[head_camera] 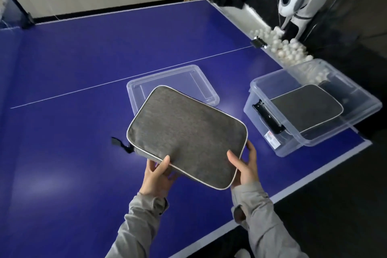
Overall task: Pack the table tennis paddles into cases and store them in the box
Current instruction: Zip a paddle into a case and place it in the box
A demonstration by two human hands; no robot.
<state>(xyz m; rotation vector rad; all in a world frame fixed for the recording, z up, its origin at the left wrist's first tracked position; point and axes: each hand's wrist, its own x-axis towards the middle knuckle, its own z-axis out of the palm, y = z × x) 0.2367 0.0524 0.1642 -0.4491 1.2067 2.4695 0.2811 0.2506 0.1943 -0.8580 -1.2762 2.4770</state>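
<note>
I hold a grey zipped paddle case (186, 134) with white piping above the blue table, tilted up toward me. My left hand (157, 176) grips its near left edge, thumb on top. My right hand (245, 165) grips its near right corner. A black zipper pull (123, 145) hangs off the case's left corner. To the right stands a clear plastic box (293, 134) with a second grey case (307, 107) lying inside it. No bare paddle is visible.
The box's clear lid (173, 81) lies flat on the table behind the held case. A trough of white balls (287, 48) and a white ball-feeding machine (299, 4) sit at the table's far right edge. The table's near edge (230, 224) runs under my forearms.
</note>
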